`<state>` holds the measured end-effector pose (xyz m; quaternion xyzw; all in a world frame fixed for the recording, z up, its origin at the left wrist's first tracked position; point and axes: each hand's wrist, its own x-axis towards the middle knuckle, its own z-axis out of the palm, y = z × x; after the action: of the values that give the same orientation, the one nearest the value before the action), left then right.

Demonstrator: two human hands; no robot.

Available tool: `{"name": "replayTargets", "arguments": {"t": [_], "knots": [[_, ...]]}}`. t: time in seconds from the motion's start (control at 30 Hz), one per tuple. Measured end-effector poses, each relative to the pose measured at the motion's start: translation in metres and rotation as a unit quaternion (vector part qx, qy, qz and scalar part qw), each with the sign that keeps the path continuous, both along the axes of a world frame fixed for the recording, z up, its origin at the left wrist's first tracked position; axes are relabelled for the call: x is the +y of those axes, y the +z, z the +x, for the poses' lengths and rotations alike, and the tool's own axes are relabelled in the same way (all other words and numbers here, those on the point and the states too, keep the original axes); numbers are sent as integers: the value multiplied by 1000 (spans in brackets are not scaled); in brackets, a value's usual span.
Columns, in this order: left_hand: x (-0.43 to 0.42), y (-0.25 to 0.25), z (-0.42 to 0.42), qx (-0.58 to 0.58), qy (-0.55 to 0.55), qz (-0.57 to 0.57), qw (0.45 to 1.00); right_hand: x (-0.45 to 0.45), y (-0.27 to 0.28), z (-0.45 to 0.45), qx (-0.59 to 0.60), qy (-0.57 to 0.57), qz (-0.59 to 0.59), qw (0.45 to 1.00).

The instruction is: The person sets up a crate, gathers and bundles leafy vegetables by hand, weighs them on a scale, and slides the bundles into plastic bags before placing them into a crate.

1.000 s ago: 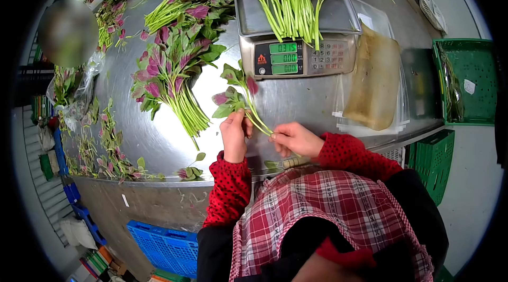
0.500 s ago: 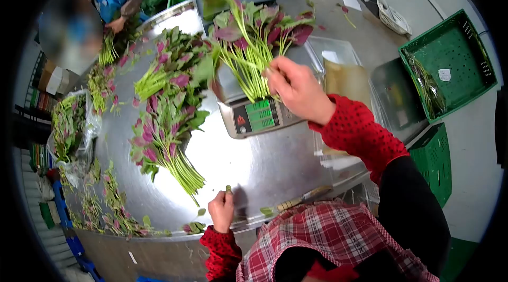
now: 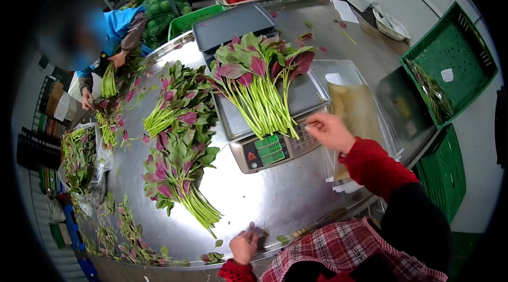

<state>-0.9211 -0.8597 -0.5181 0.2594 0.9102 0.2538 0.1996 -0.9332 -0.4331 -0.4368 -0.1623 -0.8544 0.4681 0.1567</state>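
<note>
A bunch of red-and-green leafy stems (image 3: 259,86) lies on the pan of the scale (image 3: 272,152), stem ends hanging over its lit display. Just right of those ends, above the keypad, is my right hand (image 3: 332,133), fingers bent together; anything between them is too small to tell. My left hand (image 3: 244,245) is near the table's front edge with curled fingers, close to a small leaf scrap, and its grip is unclear. To the left of the scale rests another bunch (image 3: 185,181), stems pointing toward me, with more leafy bunches behind it.
Plastic sheets (image 3: 352,123) lie right of the scale. A green crate (image 3: 450,70) stands at the right. A knife (image 3: 320,224) is at the front edge. Across the table, a co-worker's hands (image 3: 117,60) handle stems. A bag of greens (image 3: 84,160) sits far left.
The stems my hands held a second ago have left them, and my right hand has drawn back from the bunch on the scale. My left hand stays low. The view has tilted up.
</note>
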Motion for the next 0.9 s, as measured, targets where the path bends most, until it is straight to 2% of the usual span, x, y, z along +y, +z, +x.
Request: {"name": "replayTargets", "arguments": {"t": [0.03, 0.07, 0.1, 0.13, 0.2, 0.23, 0.27, 0.33, 0.43, 0.53, 0.57, 0.63, 0.67, 0.73, 0.77, 0.83, 0.9], "knots": [[-4, 3, -8, 12, -68, -23, 997, 11, -5, 11, -25, -7, -98, 995], [-3, 3, -17, 24, -100, -3, 995, 23, -6, 19, -33, -11, -102, 994], [2, 5, -31, 31, -121, -10, 992, 35, -3, 24, -52, -13, -172, 984], [12, 11, -47, -7, -72, 38, 997, 44, 2, 27, -71, -15, -244, 967], [36, 30, -97, 2, -18, 28, 999, 58, 16, 28, -114, 2, -259, 959], [36, 26, -129, -72, -3, 37, 997, 63, 20, 30, -148, 22, -266, 952], [56, 45, -148, -108, 74, 69, 989, 68, 18, 29, -161, 24, -273, 948], [90, 68, -187, -165, 126, 203, 957, 76, 14, 19, -164, 33, -262, 950], [143, 91, -239, -171, 107, 208, 957, 74, 25, -18, -173, 59, -216, 959], [200, 94, -275, -248, 100, 210, 940, 61, 24, -73, -195, -7, -159, 968], [216, 80, -288, -278, 102, 221, 929, 64, 9, -98, -216, 35, -212, 952], [249, 63, -304, -303, 99, 220, 922, 50, -2, -138, -215, 1, -242, 946], [264, 62, -305, -323, 104, 254, 906, 45, -6, -154, -218, 3, -255, 942], [284, 52, -314, -388, 70, 287, 873, 45, -21, -179, -136, 109, -398, 901], [291, 47, -319, -411, 49, 292, 862, 46, -32, -192, -173, 146, -449, 864], [299, 52, -315, -442, 37, 281, 851, 51, -35, -196, -204, 170, -449, 853], [304, 65, -291, -435, 6, 249, 865, 66, -41, -178, -268, 158, -409, 858]]}}
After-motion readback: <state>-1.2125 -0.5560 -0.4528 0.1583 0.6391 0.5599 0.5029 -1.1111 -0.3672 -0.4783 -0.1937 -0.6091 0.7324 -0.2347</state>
